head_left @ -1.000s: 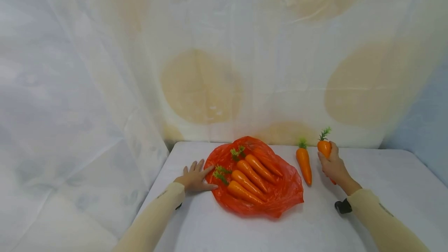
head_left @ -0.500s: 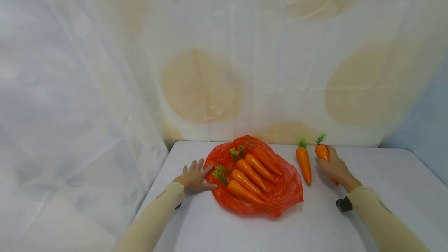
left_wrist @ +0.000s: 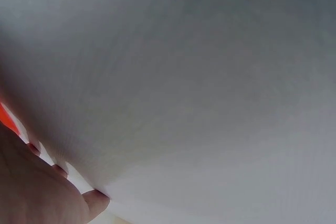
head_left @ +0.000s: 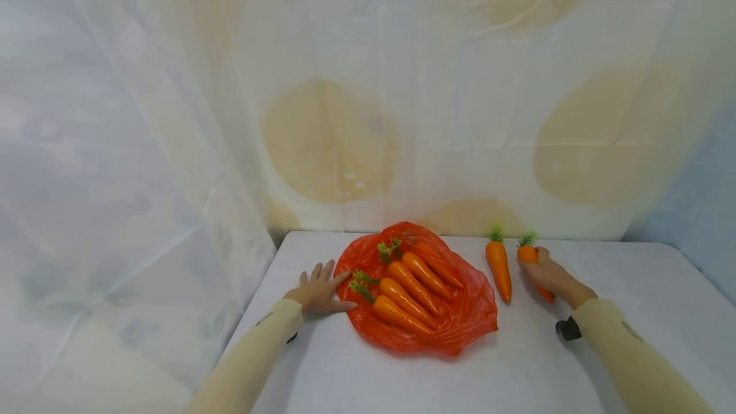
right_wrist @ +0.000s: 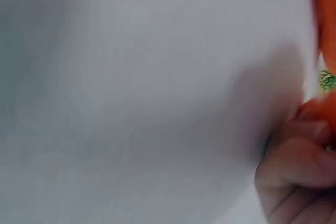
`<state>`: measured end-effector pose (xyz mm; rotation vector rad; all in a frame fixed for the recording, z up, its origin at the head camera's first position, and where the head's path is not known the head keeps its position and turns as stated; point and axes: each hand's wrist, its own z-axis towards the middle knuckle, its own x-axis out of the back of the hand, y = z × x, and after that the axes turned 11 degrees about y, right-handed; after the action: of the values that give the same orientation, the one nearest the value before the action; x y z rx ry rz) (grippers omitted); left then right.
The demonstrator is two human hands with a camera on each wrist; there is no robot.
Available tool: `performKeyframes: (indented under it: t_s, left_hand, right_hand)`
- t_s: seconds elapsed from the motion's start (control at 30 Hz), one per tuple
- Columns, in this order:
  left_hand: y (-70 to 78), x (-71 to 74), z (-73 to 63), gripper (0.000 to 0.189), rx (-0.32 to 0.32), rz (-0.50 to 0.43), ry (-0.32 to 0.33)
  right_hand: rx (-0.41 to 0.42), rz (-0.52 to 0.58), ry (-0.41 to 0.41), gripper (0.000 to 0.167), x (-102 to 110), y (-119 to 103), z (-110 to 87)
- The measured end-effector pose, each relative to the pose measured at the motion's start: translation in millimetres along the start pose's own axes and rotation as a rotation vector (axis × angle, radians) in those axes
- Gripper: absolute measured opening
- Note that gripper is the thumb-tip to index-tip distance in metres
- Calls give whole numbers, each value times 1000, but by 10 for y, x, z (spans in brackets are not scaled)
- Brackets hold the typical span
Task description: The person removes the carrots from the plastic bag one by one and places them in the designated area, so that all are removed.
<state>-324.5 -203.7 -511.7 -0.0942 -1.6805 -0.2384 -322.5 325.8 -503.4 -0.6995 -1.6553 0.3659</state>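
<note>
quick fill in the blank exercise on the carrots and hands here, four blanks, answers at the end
1. The left hand rests at the edge of a red plastic ____.
2. The ____ hand grips a carrot.
3. Counting the gripped one, ____ carrots are outside the red plastic.
4. Their leafy tops are ____.

Missing words: bag; right; two; green.

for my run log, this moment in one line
left hand: at edge of red bag; right hand: gripping carrot; second carrot: between bag and right hand
</note>
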Motion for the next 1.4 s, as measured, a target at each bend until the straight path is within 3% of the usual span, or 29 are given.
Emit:
performKeyframes:
  t_s: [0.23,0.67,1.0,1.4]
  left_hand:
    - [-20,-8,-1,98,2,1,6]
    - [-9,-20,-14,98,8,-16,-23]
    - [15,43,-25,96,-3,-3,-9]
    - [9,25,-2,96,-9,-7,-6]
  right_hand:
    - [90,-72,18,98,-34,12,72]
    - [95,-126,49,111,-9,94,-12]
    - [100,-45,-51,106,98,108,-29]
    - [104,-48,19,99,79,154,16]
